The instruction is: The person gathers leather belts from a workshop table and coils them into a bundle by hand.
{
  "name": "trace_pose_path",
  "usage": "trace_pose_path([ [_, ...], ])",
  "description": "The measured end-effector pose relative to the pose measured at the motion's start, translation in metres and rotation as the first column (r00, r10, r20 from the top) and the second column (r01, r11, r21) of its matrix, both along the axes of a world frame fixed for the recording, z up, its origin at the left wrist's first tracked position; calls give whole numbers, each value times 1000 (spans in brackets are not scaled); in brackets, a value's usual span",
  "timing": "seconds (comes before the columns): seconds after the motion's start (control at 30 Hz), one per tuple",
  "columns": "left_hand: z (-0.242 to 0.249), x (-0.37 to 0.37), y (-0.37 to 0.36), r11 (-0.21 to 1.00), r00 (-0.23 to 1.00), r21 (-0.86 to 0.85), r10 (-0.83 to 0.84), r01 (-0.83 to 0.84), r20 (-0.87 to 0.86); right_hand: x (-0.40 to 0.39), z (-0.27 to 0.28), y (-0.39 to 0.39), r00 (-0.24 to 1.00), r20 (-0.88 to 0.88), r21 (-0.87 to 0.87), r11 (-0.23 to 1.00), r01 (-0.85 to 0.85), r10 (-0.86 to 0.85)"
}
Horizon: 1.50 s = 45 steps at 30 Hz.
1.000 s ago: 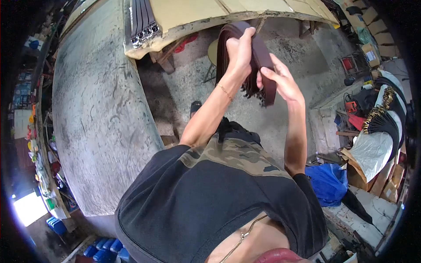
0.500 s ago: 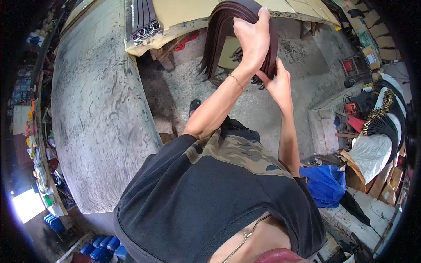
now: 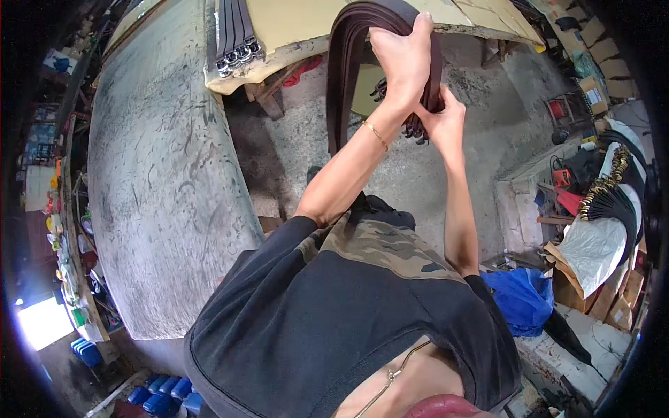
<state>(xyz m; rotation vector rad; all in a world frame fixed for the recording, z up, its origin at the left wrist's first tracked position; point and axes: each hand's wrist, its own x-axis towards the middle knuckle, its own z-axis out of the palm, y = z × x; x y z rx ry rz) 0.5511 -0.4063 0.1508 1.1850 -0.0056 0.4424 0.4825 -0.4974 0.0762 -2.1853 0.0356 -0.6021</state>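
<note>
A thick bundle of dark brown belts (image 3: 343, 76) hangs folded over in front of me, its loose ends drooping on the left. My left hand (image 3: 404, 59), with a bracelet at the wrist, is closed around the upper right part of the bundle. Below it, my right hand (image 3: 444, 124) grips the bundle's right edge between thumb and fingers. Dark buckles (image 3: 416, 129) dangle beside that hand, partly hidden by my left wrist. Several other dark belts with silver buckles (image 3: 240, 56) lie at the left corner of the cream-topped table (image 3: 293, 35).
A long grey smudged surface (image 3: 164, 181) runs along my left. On the right, black straps with gold-coloured fittings (image 3: 605, 182) lie over white plastic sheeting (image 3: 592, 244), near a blue bag (image 3: 519, 296). Concrete floor (image 3: 481, 160) lies beneath the bundle, with blue containers (image 3: 164, 393) at lower left.
The loose belt ends have swung from a leftward flare to hanging straighter and lower. My right hand has shifted very slightly against the bundle, and both hands keep hold.
</note>
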Motion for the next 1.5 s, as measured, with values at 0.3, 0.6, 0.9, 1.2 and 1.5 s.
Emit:
trace_pose_path([
  [0.3,-4,22,27,971,986,-206,-141,121,-87,20,-3,50,998,58,64,998,27,-31],
  [0.6,-9,60,41,989,995,-108,-102,101,-9,56,-18,70,980,196,72,997,12,-26],
  [0.9,9,18,99,864,845,123,-433,488,-315,126,-23,-17,773,17,664,571,-483,634],
  [1.2,15,-105,105,912,835,93,-319,399,-449,163,82,50,-362,-83,56,-359,-932,928],
  [1.5,17,-277,102,924,837,98,-285,370,-468,33,85,125,-781,-26,153,-769,-620,625],
])
